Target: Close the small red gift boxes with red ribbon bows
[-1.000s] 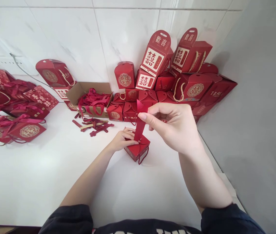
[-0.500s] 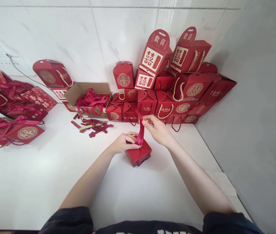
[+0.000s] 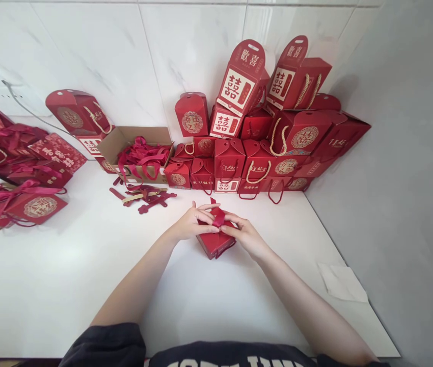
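A small red gift box [image 3: 212, 245] rests on the white table in front of me, with a dark red cord handle on its near side. On top of it a crimson ribbon [image 3: 218, 217] stands up in a fold at the middle of the lid. My left hand [image 3: 195, 222] is closed at the ribbon's base from the left, thumb lying over the lid. From the right, my right hand [image 3: 244, 233] pinches the same ribbon, thumb and fingertips close to the left hand's. The ribbon's exact knot is hidden between the fingers.
Behind stands a stack of red gift boxes [image 3: 229, 155] against the tiled wall. A cardboard box [image 3: 111, 145] holds loose ribbons, with dark red strips [image 3: 151, 196] before it. Ribboned boxes [image 3: 35, 208] crowd the left. White paper [image 3: 342, 283] lies at the right.
My right hand has come down from above the box, bringing the raised ribbon down to the lid beside my left hand. The left hand has barely moved.
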Demonstrator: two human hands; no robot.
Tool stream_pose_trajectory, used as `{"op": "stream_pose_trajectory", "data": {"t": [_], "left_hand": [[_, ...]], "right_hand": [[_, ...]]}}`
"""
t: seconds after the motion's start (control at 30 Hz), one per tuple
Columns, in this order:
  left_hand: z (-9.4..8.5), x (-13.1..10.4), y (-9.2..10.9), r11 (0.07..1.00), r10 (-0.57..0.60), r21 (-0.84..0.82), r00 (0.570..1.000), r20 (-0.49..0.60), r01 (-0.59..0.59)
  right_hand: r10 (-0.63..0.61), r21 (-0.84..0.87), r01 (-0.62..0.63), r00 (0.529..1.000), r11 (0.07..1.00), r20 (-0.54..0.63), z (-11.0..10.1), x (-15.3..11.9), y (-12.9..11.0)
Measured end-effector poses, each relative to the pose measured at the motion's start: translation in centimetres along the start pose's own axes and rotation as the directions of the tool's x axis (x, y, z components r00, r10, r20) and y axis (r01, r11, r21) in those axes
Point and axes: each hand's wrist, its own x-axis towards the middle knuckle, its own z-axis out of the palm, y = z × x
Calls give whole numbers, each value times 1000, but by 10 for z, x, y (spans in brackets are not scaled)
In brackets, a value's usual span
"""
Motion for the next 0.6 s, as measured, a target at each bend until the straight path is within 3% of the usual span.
{"op": "stream_pose_trajectory", "data": {"t": [0.07, 0.17, 0.27, 0.33, 0.4, 0.5, 0.6], "left_hand": [[0, 0, 1, 1000, -15, 1, 1000, 3, 15], [1, 1, 2, 1000, -23, -13, 1000, -5, 23], [0, 2, 3, 998, -27, -56, 1000, -10, 26], [-1, 2, 3, 994, -50, -93, 999, 16, 52], [-2, 2, 3, 990, -94, -106, 995, 43, 98], [-4, 2, 4, 983, -152, -91, 987, 56, 157], [-5, 3, 7, 980, -154, -118, 986, 59, 160]], "right_hand": [[15, 98, -16, 1000, 995, 12, 6, 4, 0], [62, 214, -38, 993, 976, -105, 14, 8, 1], [210, 398, -88, 939, 913, -274, 19, 8, 5], [239, 449, -42, 888, 893, -393, 18, 4, 6], [164, 383, 58, 838, 922, -521, 14, -2, 2], [-91, 119, 218, 756, 969, -648, 9, -14, -17], [-390, -205, 337, 702, 919, -596, 15, -23, -44]]}}
